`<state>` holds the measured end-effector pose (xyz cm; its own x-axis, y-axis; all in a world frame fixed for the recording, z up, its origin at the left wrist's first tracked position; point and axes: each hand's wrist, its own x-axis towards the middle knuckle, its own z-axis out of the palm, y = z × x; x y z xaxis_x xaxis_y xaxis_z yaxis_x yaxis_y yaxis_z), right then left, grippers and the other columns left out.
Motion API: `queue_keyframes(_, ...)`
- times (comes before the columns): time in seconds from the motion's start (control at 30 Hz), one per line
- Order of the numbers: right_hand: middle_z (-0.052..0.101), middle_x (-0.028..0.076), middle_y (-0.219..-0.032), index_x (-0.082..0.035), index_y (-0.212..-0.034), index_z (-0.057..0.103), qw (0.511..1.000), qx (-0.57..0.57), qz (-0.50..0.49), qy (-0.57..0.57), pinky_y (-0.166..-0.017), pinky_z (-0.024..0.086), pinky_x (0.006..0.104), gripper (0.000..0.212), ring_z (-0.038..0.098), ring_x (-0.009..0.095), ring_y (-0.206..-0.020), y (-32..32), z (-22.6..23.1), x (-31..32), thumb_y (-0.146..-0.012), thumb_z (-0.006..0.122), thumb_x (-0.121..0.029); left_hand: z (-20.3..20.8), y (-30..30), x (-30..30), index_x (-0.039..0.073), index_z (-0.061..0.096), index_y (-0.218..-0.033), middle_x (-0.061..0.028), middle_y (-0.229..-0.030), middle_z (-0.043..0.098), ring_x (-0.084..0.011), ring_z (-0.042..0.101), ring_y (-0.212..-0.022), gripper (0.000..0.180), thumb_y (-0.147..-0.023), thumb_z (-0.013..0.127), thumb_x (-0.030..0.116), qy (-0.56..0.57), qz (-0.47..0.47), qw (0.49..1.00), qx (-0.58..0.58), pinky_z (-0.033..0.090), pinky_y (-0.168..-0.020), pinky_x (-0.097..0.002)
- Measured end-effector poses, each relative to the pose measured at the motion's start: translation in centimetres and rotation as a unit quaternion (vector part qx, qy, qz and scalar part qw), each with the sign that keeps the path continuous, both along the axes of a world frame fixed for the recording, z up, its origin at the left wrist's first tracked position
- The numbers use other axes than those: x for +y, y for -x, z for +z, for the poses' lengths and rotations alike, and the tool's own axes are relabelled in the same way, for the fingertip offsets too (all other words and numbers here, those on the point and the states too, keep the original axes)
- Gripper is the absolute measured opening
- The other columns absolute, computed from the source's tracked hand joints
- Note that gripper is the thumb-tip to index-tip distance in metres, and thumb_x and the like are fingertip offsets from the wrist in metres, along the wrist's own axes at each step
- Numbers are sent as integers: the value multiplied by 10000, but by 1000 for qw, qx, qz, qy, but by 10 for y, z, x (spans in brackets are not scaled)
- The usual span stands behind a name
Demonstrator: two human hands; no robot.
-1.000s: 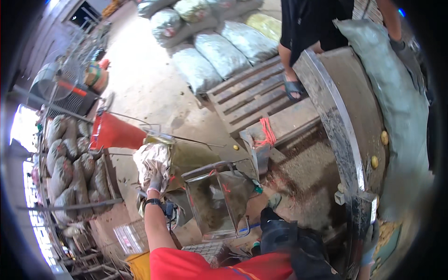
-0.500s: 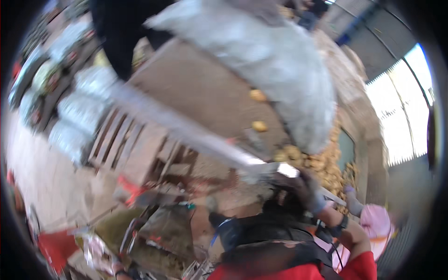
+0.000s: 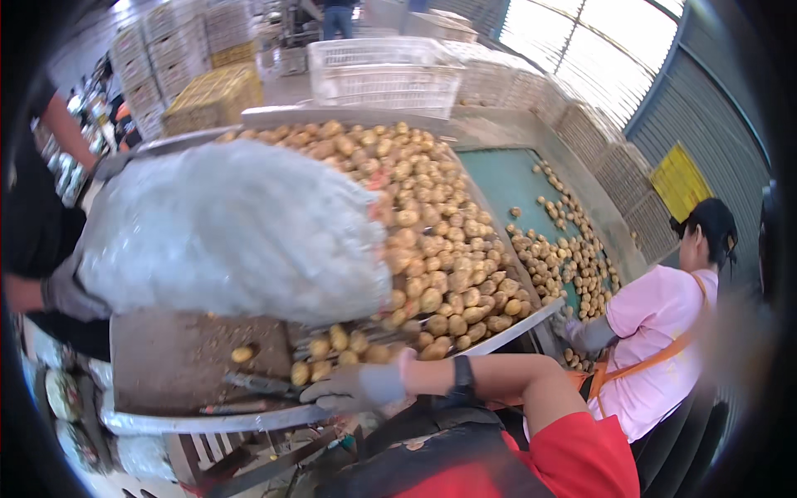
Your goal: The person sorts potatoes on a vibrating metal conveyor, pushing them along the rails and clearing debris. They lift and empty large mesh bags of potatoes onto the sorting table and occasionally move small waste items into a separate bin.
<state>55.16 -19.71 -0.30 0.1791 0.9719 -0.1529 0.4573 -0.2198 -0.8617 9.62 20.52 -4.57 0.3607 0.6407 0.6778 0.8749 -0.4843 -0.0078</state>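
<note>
My right hand [image 3: 353, 387], in a grey glove, lies over the near metal rim [image 3: 274, 417] of a sorting table, fingers stretched to the left. Potatoes [image 3: 320, 347] lie just beyond its fingertips. Left of them is a slim grey tool [image 3: 259, 383], its kind unclear. A large whitish plastic sack [image 3: 237, 228] rests on the table. Its reddish-edged right end meets a heap of potatoes [image 3: 465, 241]. At the left, another person's gloved hands [image 3: 73, 292] hold the sack's other end. My left hand is out of view.
A person in a pink shirt [image 3: 660, 311] works at the right beside a green surface [image 3: 502, 178] with scattered potatoes. White crates [image 3: 386, 79] and a yellow crate [image 3: 214, 98] stand behind. Filled bags [image 3: 66, 398] and a slatted pallet [image 3: 207, 448] are low at the left.
My view has swung up and round, so the potato heap and crates now show fully. The sack appears lower and further left. My right hand remains by the metal rim.
</note>
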Motion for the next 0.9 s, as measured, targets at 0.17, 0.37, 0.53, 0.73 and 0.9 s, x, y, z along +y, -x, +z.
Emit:
queue_keyframes(0.17,594,118,-1294,-129,-1355,554,984,-167,57,-21,-1041,423,460,405,548,322,-1225,-74,-23,-50,-977,527,-272,111,-205,-111,7,363,-1512,-164,-1513,457,-311,498,-1330,503,-1071,426,240,156,-218,955,-125,397,-1134,-399)
queue_keyframes(0.37,517,70,-1460,-173,-1109,731,907,-401,128,36,-1243,213,423,279,344,273,-1455,-129,-66,-145,-866,621,-253,152,-360,-240,-30,511,-1413,-202,-1367,587,-272,540,-1274,421,-1034,498,153,408,-366,836,-22,407,-1086,-365)
queue_keyframes(0.53,402,94,-1541,-172,-1183,716,944,-306,95,79,-1247,187,435,364,251,315,-1485,-169,-72,-187,-838,660,-275,141,-440,-306,-45,644,-1194,-213,-1197,654,-323,630,-1118,331,-878,548,-22,464,-519,705,134,472,-995,-391)
queue_keyframes(0.73,353,112,-1568,-214,-1363,589,917,-338,14,212,-1231,116,537,506,199,356,-1486,-238,-87,-249,-886,583,-384,118,-464,-343,-46,634,-1193,-215,-1162,661,-351,641,-1089,322,-878,582,-6,498,-462,720,141,482,-970,-393)
queue_keyframes(0.9,278,94,-1620,-301,-1353,585,891,-356,-122,256,-1223,75,563,464,212,405,-1479,-293,-114,-353,-892,574,-354,82,-468,-369,-34,626,-1233,-170,-1163,663,-271,641,-1089,357,-878,596,-21,581,-396,699,125,488,-956,-353)
